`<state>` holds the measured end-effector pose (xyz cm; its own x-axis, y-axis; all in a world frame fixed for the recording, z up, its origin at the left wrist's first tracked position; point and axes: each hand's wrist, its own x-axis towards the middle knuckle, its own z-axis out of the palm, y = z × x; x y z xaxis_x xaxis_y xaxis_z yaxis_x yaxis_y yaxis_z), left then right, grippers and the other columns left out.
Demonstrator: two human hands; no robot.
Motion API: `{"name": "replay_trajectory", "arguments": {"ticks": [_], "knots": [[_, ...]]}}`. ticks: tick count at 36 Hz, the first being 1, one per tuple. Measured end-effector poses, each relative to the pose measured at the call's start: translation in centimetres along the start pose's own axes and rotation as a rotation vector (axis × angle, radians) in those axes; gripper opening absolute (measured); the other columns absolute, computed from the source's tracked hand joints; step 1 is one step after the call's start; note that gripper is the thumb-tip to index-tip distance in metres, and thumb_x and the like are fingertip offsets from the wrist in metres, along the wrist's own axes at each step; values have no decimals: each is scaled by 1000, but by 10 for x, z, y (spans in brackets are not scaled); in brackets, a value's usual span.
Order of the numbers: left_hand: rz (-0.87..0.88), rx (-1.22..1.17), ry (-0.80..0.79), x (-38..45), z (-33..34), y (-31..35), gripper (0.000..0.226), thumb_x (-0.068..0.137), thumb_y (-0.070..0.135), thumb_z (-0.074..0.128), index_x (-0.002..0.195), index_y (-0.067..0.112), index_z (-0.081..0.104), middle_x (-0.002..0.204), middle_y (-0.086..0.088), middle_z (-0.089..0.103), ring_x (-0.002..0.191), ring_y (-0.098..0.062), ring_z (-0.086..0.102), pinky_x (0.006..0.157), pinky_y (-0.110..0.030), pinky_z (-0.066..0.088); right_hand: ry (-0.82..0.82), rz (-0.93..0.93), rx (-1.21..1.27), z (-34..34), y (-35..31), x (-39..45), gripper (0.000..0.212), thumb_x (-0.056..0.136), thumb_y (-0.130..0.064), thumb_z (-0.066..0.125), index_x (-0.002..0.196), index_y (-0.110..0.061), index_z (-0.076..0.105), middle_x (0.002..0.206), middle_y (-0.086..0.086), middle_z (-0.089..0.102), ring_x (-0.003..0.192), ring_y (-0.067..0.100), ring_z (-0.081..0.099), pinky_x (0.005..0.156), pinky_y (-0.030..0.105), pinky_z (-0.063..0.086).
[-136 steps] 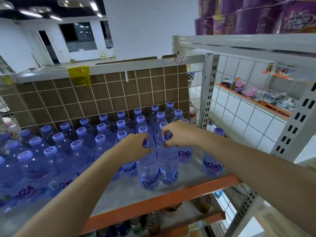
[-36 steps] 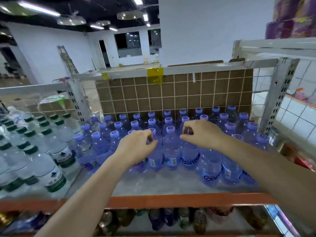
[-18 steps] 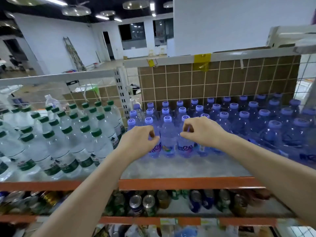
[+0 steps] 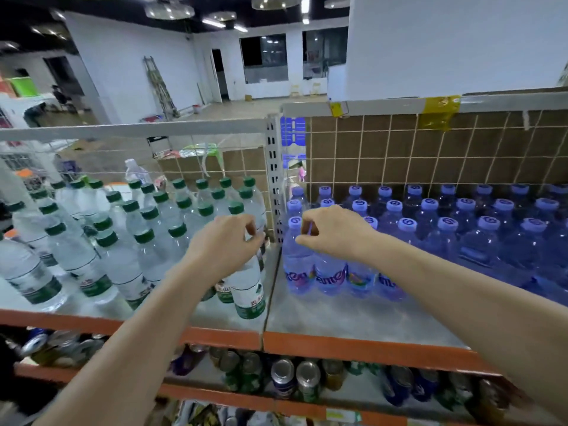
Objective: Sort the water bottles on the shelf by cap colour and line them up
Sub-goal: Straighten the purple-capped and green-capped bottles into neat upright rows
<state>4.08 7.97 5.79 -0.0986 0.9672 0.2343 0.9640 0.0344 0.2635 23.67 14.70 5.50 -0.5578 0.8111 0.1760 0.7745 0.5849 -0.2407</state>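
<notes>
Lower shelf: drink cans [image 4: 295,379] lie in a row under the orange steel front rail [image 4: 353,344], bottom of the frame.
Left hand: the left hand [image 4: 226,244], centre of the frame, has its fingers curled over the top of a clear plastic water bottle with a green label [image 4: 249,290]; it covers the cap, and appears to grip the neck to shift the bottle into line.
Right hand: the right hand [image 4: 333,233], just right of centre, pinches the neck of a blue-tinted plastic bottle with a lilac cap [image 4: 330,276] in the front row, likely to square it up.
Green group: green-capped clear bottles [image 4: 129,229] stand in rows across the left half.
Lilac group: lilac-capped blue bottles [image 4: 455,229] fill the right half, well behind the shelf's front edge.
Divider: a grey perforated upright post [image 4: 274,186] stands between the two groups, so the colours look already sorted.
Back: a brown tiled panel [image 4: 430,155] closes the upper right.
</notes>
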Motion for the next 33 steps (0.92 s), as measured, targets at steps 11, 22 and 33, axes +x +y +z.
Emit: {"name": "replay_trajectory", "arguments": {"ticks": [11,22,33], "knots": [[-130,51,71,30,-29,-62,22,94,41,52,89,21,58,71,0,64,64,-18,60,61,-32,52,-18,-116,71,16,-21,85,21,89,-40,58,94,-20,61,88,-4,62,83,19,59,69,32,48],[-227,86,42,51,-44,-127,19,94,40,51,92,22,56,73,-3,66,68,-21,63,62,-35,53,-34,-144,73,27,-42,141,20,91,-41,57,97,-22,61,94,-3,65,89,17,60,79,36,52],[-113,102,25,90,-51,-193,23,93,39,53,103,19,58,88,0,63,68,-15,57,56,-27,42,98,-44,45,46,-70,180,16,91,-42,58,86,-26,56,81,-5,59,78,18,56,69,32,46]]}}
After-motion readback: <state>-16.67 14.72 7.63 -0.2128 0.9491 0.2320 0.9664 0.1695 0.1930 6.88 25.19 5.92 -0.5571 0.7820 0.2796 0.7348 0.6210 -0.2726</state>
